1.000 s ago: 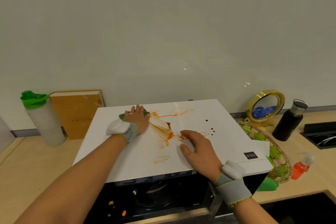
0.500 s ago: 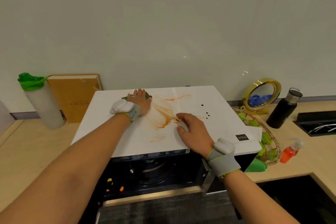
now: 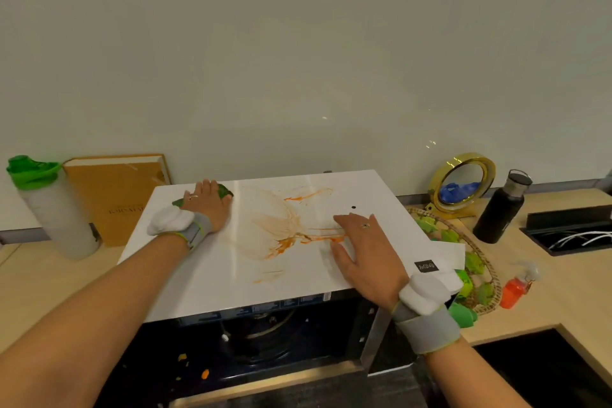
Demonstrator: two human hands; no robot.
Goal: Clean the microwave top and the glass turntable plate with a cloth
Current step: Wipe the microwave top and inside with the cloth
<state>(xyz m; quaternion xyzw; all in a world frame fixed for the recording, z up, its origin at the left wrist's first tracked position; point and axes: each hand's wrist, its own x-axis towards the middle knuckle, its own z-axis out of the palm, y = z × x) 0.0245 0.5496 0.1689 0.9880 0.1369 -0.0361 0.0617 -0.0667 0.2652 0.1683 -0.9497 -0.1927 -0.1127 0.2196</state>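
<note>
Left hand: flat, fingers straight, pressing green cloth onto microwave top near far-left corner, at about 10 o'clock from centre of top. Cloth mostly hidden under palm; green edges visible beyond fingertips and beside wrist. White-and-grey wrist strap worn just behind hand.

Right hand: flat, fingers spread and straight, resting palm-down on top at about 3 o'clock from centre, holding nothing. Fingertips touching right end of orange smear. Matching strap on right wrist.

Orange smear spread across middle of top, between both hands, with fainter fan-shaped streaks toward 11 o'clock and thin traces toward 6 o'clock. Small dark spot at 1 o'clock from smear.

Below front edge of top, at 6 o'clock: open microwave cavity with glass turntable plate inside, dimly visible; orange and yellow crumbs on dark surface in front of cavity.

At 9 o'clock from microwave: clear shaker bottle with green lid and yellow book leaning on wall. At 3 o'clock: woven tray with green items, gold-rimmed round ornament, black flask, orange spray bottle, all on wooden counter.
</note>
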